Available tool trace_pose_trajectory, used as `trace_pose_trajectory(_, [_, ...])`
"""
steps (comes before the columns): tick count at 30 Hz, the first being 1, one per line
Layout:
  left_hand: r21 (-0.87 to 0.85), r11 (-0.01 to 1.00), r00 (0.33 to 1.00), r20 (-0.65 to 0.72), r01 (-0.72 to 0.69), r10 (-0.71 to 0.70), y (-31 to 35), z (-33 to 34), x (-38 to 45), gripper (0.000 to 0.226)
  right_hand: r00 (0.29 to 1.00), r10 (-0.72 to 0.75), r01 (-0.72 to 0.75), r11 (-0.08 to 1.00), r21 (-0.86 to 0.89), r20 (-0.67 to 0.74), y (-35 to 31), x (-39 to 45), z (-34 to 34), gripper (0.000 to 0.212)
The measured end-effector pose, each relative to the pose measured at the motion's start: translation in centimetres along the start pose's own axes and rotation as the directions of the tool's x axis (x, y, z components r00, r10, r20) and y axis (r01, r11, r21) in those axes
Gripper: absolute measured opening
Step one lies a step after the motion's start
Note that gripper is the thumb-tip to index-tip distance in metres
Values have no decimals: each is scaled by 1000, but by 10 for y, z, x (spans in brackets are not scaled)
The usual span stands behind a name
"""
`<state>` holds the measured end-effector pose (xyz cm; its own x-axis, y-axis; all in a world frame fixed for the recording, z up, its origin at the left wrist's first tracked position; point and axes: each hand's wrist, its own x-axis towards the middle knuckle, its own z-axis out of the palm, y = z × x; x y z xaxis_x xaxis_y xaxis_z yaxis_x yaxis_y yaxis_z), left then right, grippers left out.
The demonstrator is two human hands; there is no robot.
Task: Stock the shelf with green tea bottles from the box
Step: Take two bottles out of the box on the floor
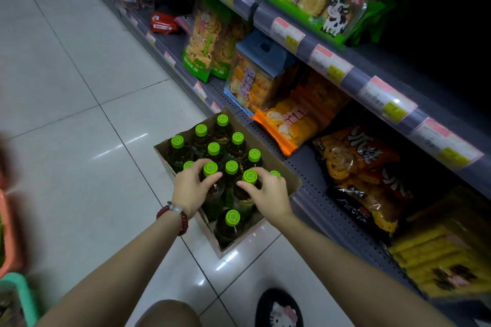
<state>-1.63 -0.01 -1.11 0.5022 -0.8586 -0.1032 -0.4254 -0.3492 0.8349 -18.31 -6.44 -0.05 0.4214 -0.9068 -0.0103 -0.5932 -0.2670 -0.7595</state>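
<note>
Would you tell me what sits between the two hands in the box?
In the head view, one green-capped bottle stands between the left hand and right hand.

Cardboard box (276, 164) – matt; floor tiles (79, 141) – glossy.

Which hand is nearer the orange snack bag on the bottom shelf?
The right hand. It grips a bottle cap on the box's shelf side, just below the orange snack bag; the left hand grips another cap farther toward the aisle.

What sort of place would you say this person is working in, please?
Most likely a small shop aisle: shelf edges carry price tags, snack packets fill the shelves, and a cardboard box of bottles sits on the tiled floor.
</note>
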Motion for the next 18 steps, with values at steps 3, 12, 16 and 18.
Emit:
trace_pose_trajectory(3, [-65,998,1000,-7,3,-3,22,-8,7,41,999,-37,37,999,-2,-10,-18,8,-16,35])
trace_pose_trajectory(12, [-102,994,1000,-2,25,-25,126,-80,6,31,1000,-12,11,1000,26,12,-110,25,-93,33])
trace_pose_trajectory(16, [-99,995,1000,-16,16,-18,203,-126,0,25,998,-49,47,998,42,45,-182,31,-148,27])
trace_pose_trajectory(18, [-88,996,1000,-16,16,-17,246,-155,-3,24,996,-57,55,998,37,71,-220,34,-176,27])
